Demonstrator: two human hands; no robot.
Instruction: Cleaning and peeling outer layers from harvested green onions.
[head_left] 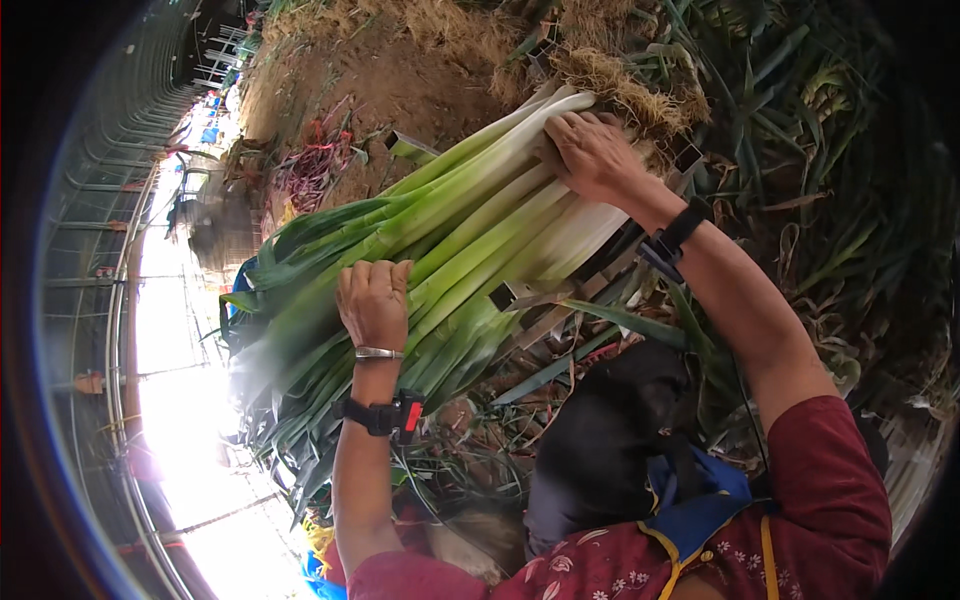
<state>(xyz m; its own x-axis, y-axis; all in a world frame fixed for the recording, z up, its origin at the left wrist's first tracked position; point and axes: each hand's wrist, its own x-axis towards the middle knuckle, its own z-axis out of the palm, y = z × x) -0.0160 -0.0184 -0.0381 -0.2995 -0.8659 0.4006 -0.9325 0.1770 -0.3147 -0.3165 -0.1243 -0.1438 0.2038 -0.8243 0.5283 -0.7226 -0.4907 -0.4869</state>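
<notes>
A large bundle of leeks lies slantwise in front of me, with white stalks and tangled roots at the upper right and dark green leaves toward the lower left. My right hand is closed over the white stalks just below the roots. Farther down, where the stalks turn to leaf, my left hand grips the bundle with curled fingers. Square-ended metal bars show beside and under the leeks. What lies beneath my palms is hidden, and the leaf tips are blurred.
Heaped leeks and leaves cover the right side. Bare soil lies beyond the bundle, with a pile of purple-red ties on it. My dark-clad knee is near the bundle's lower side. Bright sheeting and greenhouse ribs line the left.
</notes>
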